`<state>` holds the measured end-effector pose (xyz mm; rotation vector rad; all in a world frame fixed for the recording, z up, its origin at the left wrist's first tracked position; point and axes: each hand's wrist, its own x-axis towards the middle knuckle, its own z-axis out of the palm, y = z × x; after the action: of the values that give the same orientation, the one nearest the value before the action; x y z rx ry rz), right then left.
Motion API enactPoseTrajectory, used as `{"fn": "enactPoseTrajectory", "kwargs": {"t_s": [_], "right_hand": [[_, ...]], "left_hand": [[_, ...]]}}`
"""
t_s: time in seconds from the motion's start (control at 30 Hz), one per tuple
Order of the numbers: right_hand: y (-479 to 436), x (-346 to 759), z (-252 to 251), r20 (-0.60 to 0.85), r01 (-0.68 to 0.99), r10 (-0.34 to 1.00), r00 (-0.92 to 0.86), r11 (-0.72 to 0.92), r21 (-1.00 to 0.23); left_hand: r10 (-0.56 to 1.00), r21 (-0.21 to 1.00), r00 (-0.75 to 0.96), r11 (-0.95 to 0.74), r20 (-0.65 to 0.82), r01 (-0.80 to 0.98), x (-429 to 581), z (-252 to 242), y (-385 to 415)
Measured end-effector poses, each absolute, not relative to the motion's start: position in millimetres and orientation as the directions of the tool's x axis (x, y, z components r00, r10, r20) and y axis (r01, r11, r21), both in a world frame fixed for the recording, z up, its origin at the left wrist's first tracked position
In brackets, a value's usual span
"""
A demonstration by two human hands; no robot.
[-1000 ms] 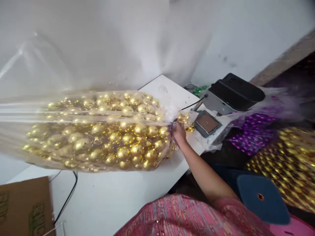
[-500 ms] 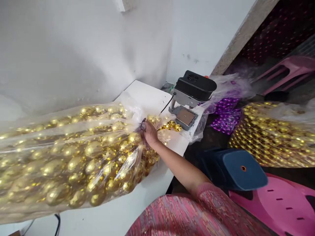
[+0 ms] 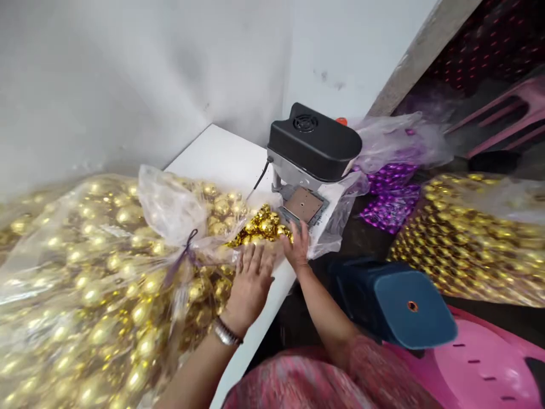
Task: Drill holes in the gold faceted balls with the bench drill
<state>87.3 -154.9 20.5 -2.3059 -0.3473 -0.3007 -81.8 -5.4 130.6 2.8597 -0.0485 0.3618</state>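
A large clear plastic bag of shiny gold balls covers the left of the table, with a dark purple tie round its gathered neck. My left hand, a watch at its wrist, lies with fingers stretched out on the edge of the plastic. Loose small gold balls sit in a heap just beyond its fingertips. My right hand is open at the right side of that heap, fingers apart, beside the metal base plate of a black-topped machine. Neither hand grips anything that I can see.
The machine stands at the far end of the white table near the wall. On the floor at right are purple balls and a bag of gold balls. A blue stool stands by a pink plastic chair.
My right hand has let go of the bag's tied neck and moved right to the loose balls. My left hand has come into view. The tied bag now lies lower and further left.
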Motion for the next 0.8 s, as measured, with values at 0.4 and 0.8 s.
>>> {"fn": "enactPoseTrajectory", "kwargs": {"t_s": [0.4,0.8], "right_hand": [[-156.1,120.7,-15.6,0.153,0.414,0.478,0.865,-0.508,-0.756],[-163.8,126.4,36.2,0.233,0.510,0.574,0.785,-0.384,-0.770]], "left_hand": [[0.249,-0.044,0.969,-0.968,-0.012,0.248,-5.7,107.9,-38.6],[0.173,0.127,0.977,-0.979,0.123,0.158,-33.1,96.8,-37.4]]}}
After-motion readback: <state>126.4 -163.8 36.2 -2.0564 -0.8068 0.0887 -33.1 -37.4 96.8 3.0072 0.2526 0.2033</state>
